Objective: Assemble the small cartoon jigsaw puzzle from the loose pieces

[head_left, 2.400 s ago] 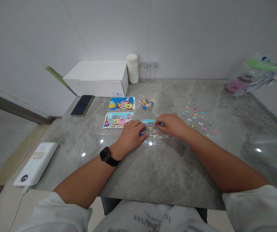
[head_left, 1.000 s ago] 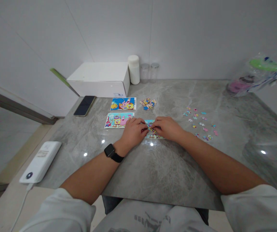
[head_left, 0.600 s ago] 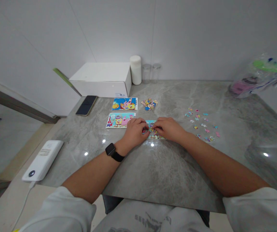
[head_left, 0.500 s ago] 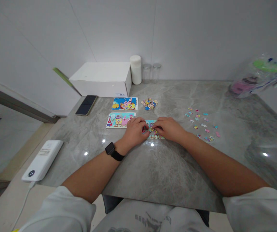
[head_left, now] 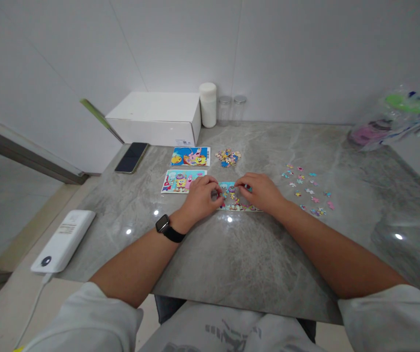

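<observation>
A partly assembled jigsaw puzzle (head_left: 232, 195) with a bright cartoon picture lies flat on the grey table, between my two hands. At its left edge, my left hand (head_left: 202, 198) has thumb and forefinger curved in a ring, their tips on the puzzle. My right hand (head_left: 259, 191) rests over the right side, fingers drawn together near the top edge; whatever they pinch is hidden. Loose puzzle pieces (head_left: 309, 191) lie scattered to the right. Left of the puzzle is a picture card (head_left: 180, 182) with cartoon figures, partly covered by my left hand.
Behind are a blue picture card (head_left: 190, 156) and a heap of pieces (head_left: 228, 157). A phone (head_left: 131, 158), white box (head_left: 153, 120), white bottle (head_left: 208, 105) and two clear jars (head_left: 232, 110) stand further back. A power bank (head_left: 63, 240) lies left, a plastic bag (head_left: 389, 120) right.
My hands have moved slightly apart, the left a little leftward, so more of the puzzle's middle shows. The right fingertips have shifted up toward its top edge. The camera view has moved slightly.
</observation>
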### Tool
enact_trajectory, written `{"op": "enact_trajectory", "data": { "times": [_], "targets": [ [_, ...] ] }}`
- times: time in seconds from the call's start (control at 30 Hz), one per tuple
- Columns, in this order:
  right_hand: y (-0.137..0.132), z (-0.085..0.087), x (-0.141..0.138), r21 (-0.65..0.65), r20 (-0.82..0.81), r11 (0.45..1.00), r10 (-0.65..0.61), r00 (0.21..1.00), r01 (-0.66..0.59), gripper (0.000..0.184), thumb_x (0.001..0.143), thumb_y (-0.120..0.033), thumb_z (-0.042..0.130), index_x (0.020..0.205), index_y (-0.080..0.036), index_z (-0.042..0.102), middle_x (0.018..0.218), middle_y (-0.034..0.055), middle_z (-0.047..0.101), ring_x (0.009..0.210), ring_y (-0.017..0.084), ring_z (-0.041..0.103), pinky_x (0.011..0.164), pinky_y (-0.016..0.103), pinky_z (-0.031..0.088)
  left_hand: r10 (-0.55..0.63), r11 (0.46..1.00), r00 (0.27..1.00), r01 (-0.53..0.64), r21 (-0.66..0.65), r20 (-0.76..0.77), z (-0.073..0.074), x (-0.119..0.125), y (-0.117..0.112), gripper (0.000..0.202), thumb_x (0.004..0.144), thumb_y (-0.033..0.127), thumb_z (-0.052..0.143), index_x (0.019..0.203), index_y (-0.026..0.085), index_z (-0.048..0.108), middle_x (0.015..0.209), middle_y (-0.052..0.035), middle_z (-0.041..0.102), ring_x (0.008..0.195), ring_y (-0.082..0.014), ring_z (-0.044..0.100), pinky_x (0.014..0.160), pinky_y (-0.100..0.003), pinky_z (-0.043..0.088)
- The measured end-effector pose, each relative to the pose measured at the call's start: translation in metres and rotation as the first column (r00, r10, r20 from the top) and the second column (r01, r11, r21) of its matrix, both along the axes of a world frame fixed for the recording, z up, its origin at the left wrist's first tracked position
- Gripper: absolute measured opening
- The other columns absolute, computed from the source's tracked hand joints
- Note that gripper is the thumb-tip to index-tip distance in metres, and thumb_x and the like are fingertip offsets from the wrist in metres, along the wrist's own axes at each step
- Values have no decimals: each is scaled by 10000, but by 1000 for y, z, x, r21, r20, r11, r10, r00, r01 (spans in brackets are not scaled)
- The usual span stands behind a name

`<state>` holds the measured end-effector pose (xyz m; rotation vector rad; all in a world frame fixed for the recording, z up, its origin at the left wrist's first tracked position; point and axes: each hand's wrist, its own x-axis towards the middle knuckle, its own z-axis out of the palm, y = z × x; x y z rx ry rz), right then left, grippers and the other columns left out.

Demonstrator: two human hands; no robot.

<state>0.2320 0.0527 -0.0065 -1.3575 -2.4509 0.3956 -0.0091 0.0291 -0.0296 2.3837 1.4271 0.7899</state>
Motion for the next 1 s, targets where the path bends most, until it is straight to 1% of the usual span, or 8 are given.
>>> {"op": "enact_trajectory", "data": {
  "times": [0.07, 0.17, 0.4, 0.53, 0.63, 0.73, 0.83, 1.0],
  "targets": [
    [0, -1, 0, 7, -6, 1000, -17, 1000, 17, 235, 974, -242, 581, 1077, -210, 790, 1045, 81, 775, 985, 220, 687, 916, 326, 451, -14, 1000, 1000, 14, -2, 11, 0, 0, 0, 132, 809, 268, 807, 919, 234, 743, 1119, -53, 683, 1072, -246, 626, 997, -439, 497],
    [-2, -2, -2, 3, -16, 1000, -5, 1000, 5, 230, 977, -254, 583, 1086, -205, 781, 1035, 82, 769, 980, 217, 682, 915, 327, 447, -30, 1000, 999, 30, -6, 20, 1, 0, 0, 141, 801, 259, 811, 925, 238, 746, 1120, -51, 687, 1070, -246, 631, 992, -436, 499],
    [-5, -6, -6, 4, -56, 995, 99, 994, -99, 195, 968, -292, 617, 1002, -203, 787, 962, 71, 748, 936, 202, 664, 867, 314, 432, -56, 998, 998, 55, 39, 21, 4, 1, -2, 176, 821, 280, 801, 984, 246, 743, 1175, -59, 693, 1122, -256, 631, 1027, -453, 476],
    [-7, -7, -9, -26, -152, 989, 141, 978, -147, 172, 954, -287, 634, 939, -200, 782, 878, 50, 722, 846, 177, 647, 797, 285, 435, -69, 996, 998, 68, 64, 13, 5, 2, -5, 178, 847, 298, 783, 1014, 256, 736, 1212, -62, 689, 1170, -262, 623, 1054, -454, 456],
    [-9, -6, -11, -92, -231, 985, 119, 966, -143, 173, 948, -296, 637, 900, -202, 774, 838, 34, 710, 779, 162, 628, 744, 267, 436, -79, 994, 997, 78, 80, 14, 7, 3, -7, 179, 851, 294, 780, 1017, 254, 727, 1220, -59, 686, 1189, -257, 615, 1068, -445, 446],
    [-9, -5, -12, -136, -267, 985, 66, 961, -106, 180, 940, -291, 631, 872, -192, 765, 831, 31, 711, 764, 156, 624, 732, 261, 438, -82, 993, 996, 79, 92, 24, 9, 3, -8, 234, 866, 310, 774, 1083, 250, 712, 1236, -65, 683, 1195, -255, 610, 1070, -433, 446],
    [-8, -5, -11, -147, -277, 986, 36, 960, -79, 182, 929, -281, 625, 852, -184, 758, 824, 29, 710, 761, 153, 624, 732, 258, 437, -86, 992, 996, 83, 96, 29, 10, 3, -8, 301, 878, 335, 777, 1154, 247, 695, 1242, -69, 685, 1177, -252, 616, 1059, -427, 453],
    [-7, -7, -11, -159, -277, 985, 26, 961, -72, 197, 931, -300, 615, 840, -189, 750, 815, 23, 711, 772, 158, 635, 734, 263, 434, -101, 989, 995, 99, 106, 21, 8, 3, -7, 250, 892, 316, 766, 1130, 257, 716, 1249, -69, 685, 1203, -251, 615, 1067, -430, 448]
  ]
}}
